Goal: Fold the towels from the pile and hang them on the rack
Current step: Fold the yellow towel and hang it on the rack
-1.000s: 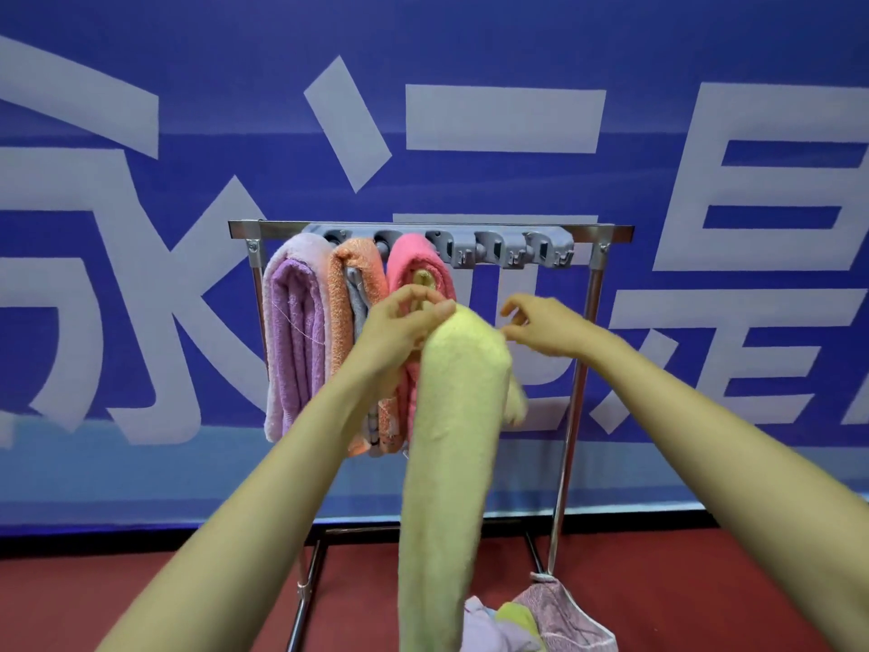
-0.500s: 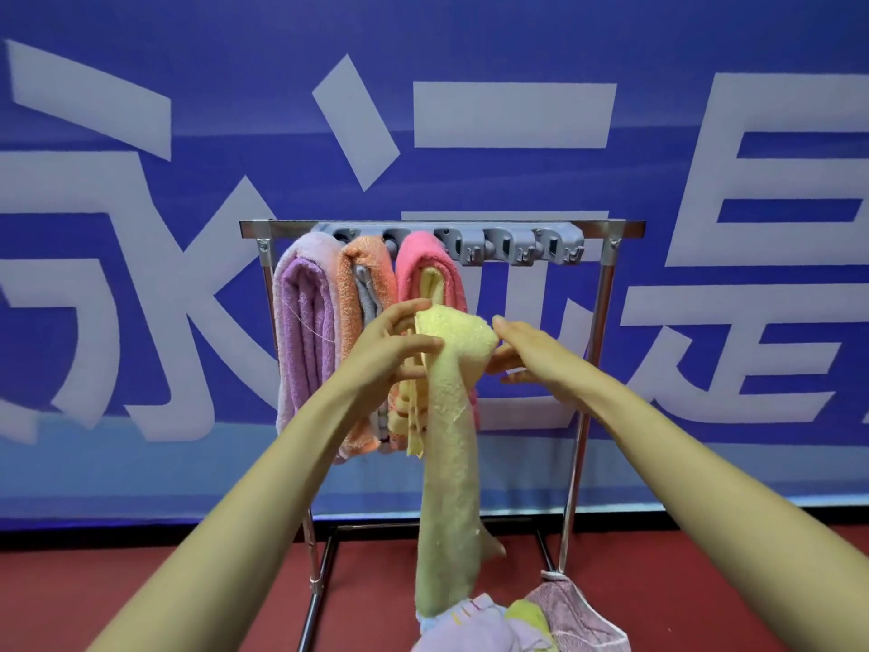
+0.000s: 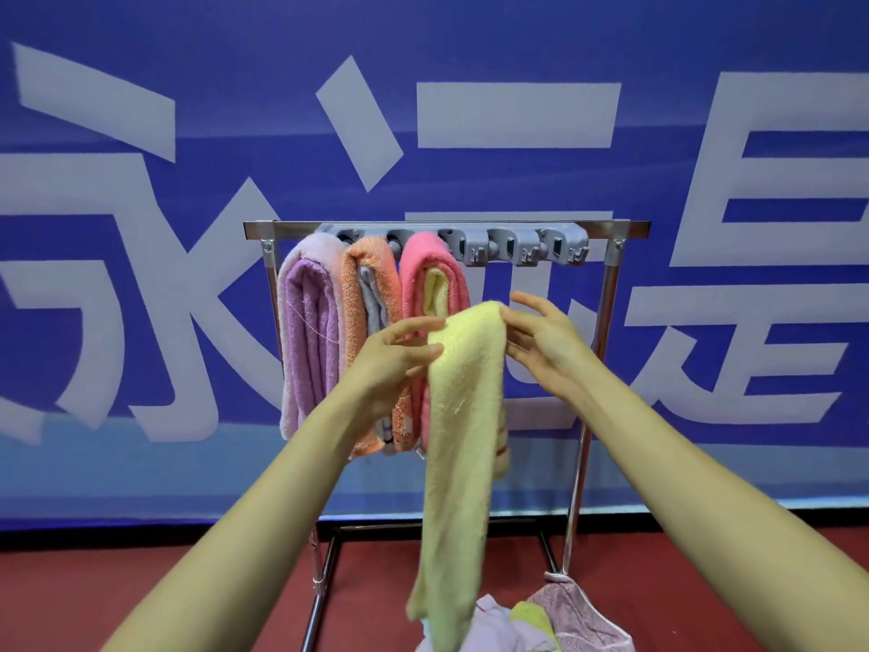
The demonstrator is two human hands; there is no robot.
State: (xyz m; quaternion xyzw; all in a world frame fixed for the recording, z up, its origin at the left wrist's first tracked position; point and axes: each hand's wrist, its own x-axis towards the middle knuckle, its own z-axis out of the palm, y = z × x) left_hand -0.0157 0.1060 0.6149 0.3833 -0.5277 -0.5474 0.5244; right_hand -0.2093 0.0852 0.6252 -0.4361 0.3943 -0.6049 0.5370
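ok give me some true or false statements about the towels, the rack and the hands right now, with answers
1. Three towel bundles hang on the rack: the purple towel, the orange towel and the pink towel. True.
2. The yellow towel is already hung on the rack. False: it hangs between the left hand and the right hand, in front of the rack.
3. The pink towel hangs furthest left. False: the purple towel does, and the pink one is rightmost of the three.
4. The grey clips right of the pink towel hold nothing. True.
5. A pile of more cloth lies below the rack. True.
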